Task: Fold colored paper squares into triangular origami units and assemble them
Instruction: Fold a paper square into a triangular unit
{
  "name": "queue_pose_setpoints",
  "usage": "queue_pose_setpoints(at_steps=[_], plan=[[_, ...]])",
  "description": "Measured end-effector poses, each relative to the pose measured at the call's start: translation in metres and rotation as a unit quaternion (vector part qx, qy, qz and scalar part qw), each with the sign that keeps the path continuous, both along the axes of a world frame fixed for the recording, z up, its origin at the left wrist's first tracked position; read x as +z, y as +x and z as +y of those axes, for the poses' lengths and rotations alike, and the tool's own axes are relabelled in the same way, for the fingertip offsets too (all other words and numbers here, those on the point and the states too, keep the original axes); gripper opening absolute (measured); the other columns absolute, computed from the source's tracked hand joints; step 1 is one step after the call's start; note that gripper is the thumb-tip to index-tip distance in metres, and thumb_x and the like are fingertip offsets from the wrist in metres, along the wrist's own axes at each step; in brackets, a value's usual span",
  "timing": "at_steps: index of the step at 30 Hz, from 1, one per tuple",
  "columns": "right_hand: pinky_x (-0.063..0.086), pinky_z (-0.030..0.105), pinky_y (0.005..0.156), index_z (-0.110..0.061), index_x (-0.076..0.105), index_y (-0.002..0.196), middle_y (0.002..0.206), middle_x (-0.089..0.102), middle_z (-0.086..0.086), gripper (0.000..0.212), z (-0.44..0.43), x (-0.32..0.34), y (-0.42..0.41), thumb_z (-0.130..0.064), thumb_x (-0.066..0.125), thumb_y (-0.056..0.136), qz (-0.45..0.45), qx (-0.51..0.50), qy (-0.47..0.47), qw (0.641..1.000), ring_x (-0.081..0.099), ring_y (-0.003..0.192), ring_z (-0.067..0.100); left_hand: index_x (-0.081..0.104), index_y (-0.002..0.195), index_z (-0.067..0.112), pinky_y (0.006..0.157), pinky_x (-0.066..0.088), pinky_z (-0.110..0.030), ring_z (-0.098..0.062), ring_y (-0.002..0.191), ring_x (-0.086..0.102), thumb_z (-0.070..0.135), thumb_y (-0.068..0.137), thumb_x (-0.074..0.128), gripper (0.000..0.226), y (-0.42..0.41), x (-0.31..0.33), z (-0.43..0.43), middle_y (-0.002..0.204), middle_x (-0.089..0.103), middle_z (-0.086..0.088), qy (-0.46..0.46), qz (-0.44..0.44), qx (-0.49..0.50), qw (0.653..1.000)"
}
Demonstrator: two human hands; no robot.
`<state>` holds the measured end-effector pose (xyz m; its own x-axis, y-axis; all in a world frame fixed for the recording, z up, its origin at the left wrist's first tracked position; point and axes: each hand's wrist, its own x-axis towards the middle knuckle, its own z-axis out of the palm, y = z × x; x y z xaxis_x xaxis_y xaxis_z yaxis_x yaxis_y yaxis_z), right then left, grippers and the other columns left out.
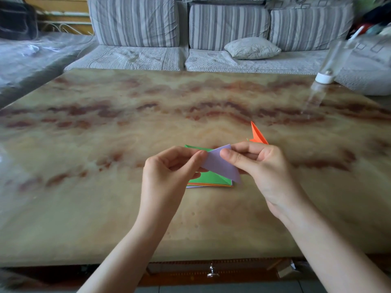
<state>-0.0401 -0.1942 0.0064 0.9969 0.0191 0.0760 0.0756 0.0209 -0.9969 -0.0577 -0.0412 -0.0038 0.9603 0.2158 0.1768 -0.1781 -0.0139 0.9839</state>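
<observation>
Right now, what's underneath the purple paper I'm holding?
A stack of paper squares lies on the table below it, green on top, with orange and purple edges showing beneath. The purple paper and left hand cover much of the stack.

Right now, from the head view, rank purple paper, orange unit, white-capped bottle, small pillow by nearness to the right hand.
1. Purple paper, in the right hand's grip.
2. Orange unit, behind that hand.
3. White-capped bottle, far right of table.
4. Small pillow, on the sofa.

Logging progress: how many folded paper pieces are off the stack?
2: purple piece pinched by left hand and right hand; orange unit on the table beyond the right hand, which may hide more.
</observation>
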Motion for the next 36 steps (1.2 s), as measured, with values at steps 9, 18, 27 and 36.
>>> queue_pose_setpoints(at_steps=[9,18,27,36], plan=[[0.049,0.012,0.062,-0.014,0.074,0.076,0.069,0.073,-0.002,0.004,0.001,0.0016,-0.0008,-0.01,0.074,0.075,-0.027,0.019,-0.041,0.999,0.065,0.063,0.005,0.073,0.069,0.018,0.065,0.056,-0.022,-0.011,0.063,0.066,0.011,0.075,0.075,0.01,0.0027,-0.0024,0.0026,0.068,0.073,0.0,0.039,-0.012,-0.026,0.999],[0.047,0.014,0.06,-0.017,0.074,0.071,0.065,0.071,-0.004,0.011,0.0007,0.0001,-0.0004,-0.011,0.071,0.079,-0.069,-0.003,-0.068,0.995,0.062,0.06,0.003,0.07,0.069,0.018,0.067,0.052,-0.022,-0.009,0.066,0.064,0.012,0.079,0.071,0.013,0.0029,-0.0039,0.0022,0.069,0.071,0.0,0.069,-0.008,-0.028,0.997],[0.046,0.015,0.068,-0.017,0.072,0.074,0.073,0.072,-0.002,0.013,0.0044,-0.0032,-0.0036,-0.009,0.068,0.083,-0.075,0.047,-0.076,0.993,0.063,0.069,0.003,0.072,0.074,0.014,0.069,0.046,-0.019,-0.007,0.069,0.06,0.027,0.073,0.073,0.013,0.0042,-0.0023,0.001,0.073,0.072,0.001,0.013,-0.011,-0.064,0.998],[0.044,0.011,0.062,-0.011,0.069,0.073,0.065,0.068,-0.005,0.013,0.0055,-0.0024,-0.0029,-0.004,0.065,0.084,-0.062,0.055,-0.068,0.994,0.06,0.062,0.0,0.069,0.071,0.018,0.061,0.042,-0.011,-0.002,0.062,0.055,0.017,0.081,0.07,0.01,0.0063,-0.0051,0.0024,0.065,0.067,0.008,0.04,-0.002,-0.032,0.999]])
